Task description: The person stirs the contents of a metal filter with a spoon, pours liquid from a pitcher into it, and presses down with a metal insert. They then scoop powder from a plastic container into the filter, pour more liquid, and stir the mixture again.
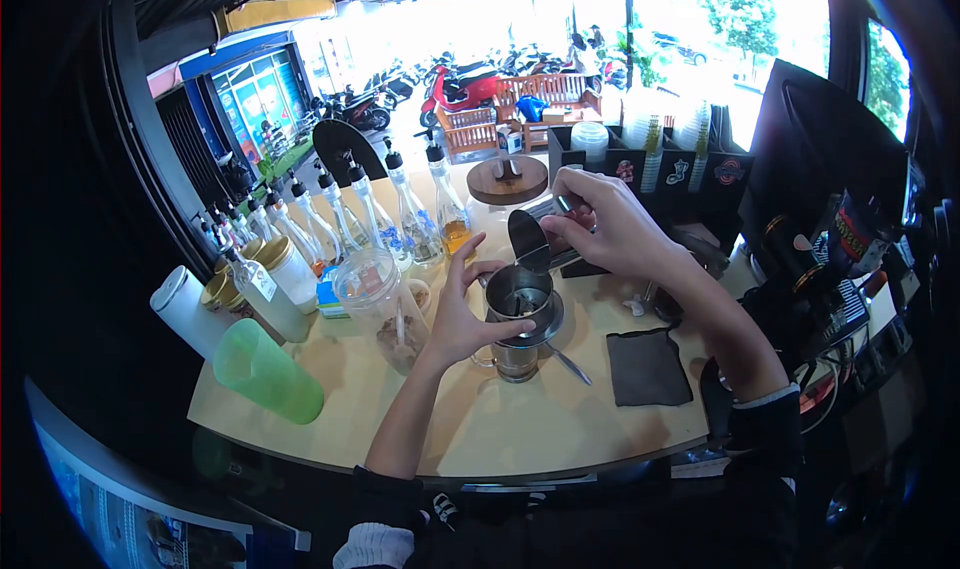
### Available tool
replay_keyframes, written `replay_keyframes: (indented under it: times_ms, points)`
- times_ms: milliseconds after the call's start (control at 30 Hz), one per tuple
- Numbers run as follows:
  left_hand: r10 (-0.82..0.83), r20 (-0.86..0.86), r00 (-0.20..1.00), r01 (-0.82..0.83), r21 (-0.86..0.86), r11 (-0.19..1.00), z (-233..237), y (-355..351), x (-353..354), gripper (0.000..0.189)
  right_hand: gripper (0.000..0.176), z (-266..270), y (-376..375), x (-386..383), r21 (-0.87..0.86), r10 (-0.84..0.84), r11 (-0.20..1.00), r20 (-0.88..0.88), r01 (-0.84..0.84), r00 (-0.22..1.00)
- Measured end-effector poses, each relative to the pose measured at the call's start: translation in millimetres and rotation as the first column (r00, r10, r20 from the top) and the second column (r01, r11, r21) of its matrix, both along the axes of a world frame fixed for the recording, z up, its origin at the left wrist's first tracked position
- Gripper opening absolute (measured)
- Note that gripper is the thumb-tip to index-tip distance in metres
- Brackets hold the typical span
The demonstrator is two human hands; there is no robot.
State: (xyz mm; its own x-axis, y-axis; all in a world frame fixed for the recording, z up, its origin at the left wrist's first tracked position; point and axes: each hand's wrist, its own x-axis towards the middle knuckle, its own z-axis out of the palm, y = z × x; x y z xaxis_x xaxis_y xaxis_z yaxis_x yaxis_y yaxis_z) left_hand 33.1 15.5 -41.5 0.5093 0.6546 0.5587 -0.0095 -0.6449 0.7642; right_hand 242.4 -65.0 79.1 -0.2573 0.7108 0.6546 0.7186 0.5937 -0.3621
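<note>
My left hand is wrapped around a metal drip coffee filter, thumb across its near side and fingers at the far left rim. The filter sits on top of a glass mug. Just above the filter's opening, my right hand pinches a dark round metal disc, like a filter lid or press, tilted nearly on edge. A spoon slants out beside the mug, its other end hidden by the filter. Left of my left hand stands a clear plastic container with brown contents low inside.
A dark folded cloth lies on the counter at right. A green cup leans at the left front. Pump bottles and jars line the left back. Behind my hands are a round wooden stand and a black cup organizer.
</note>
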Motion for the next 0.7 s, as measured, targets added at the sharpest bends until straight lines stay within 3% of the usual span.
replay_keyframes:
  times_ms: [700]
  points:
    - [0.251, -0.07, 0.965, -0.231, 0.218, 0.948, 18, -10, -3, 0.115, 0.026, 9, -14, -17, -0.017, 0.023, 1.0, 0.026, -0.023, 0.999]
